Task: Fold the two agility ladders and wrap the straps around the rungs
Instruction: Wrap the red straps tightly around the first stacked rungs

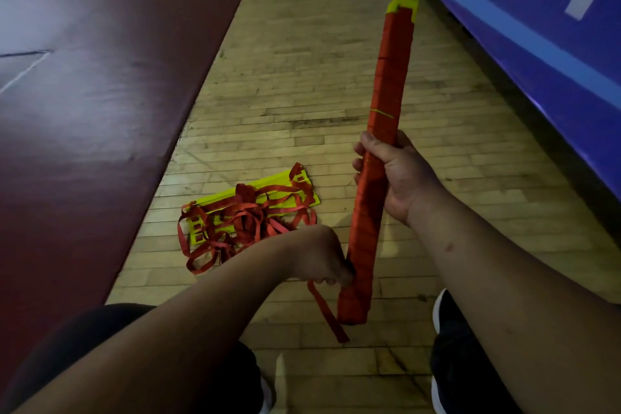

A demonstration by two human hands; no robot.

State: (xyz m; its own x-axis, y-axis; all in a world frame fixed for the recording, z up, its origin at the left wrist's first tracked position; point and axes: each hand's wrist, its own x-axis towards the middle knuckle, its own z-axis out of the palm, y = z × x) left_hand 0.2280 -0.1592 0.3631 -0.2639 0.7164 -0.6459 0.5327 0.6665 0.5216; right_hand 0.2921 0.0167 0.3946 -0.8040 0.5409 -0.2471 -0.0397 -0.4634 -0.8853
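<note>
Ladder bundle (379, 158) is up off the floor, held between both hands. From the head cam its long axis runs almost straight up the picture. The near end sits low, just past the left hand (316, 255), and the far end points away and a bit right, well beyond the right hand (403, 175). It looks like a fat stick. Red strap is wound tight round it nearly the whole length, and only the yellow rung ends (405, 5) poke out at the far tip, plus a thin yellow sliver halfway up.

The right hand grips it round the middle, fingers curled over the far side and thumb on the near side. The left hand is curled up against the lower part and pinches the loose strap tail (327, 312), which dangles down below that hand.

The second ladder (215, 225) lies flat on the wooden floor (302, 77) just beyond the left hand. Its yellow rungs are stacked, with red straps in a messy tangle on top.

There's a maroon mat (84, 111) off to the left hand's side, and blue padding (537, 54) past the right hand. A dark shoe (450, 329) is under the right forearm.
</note>
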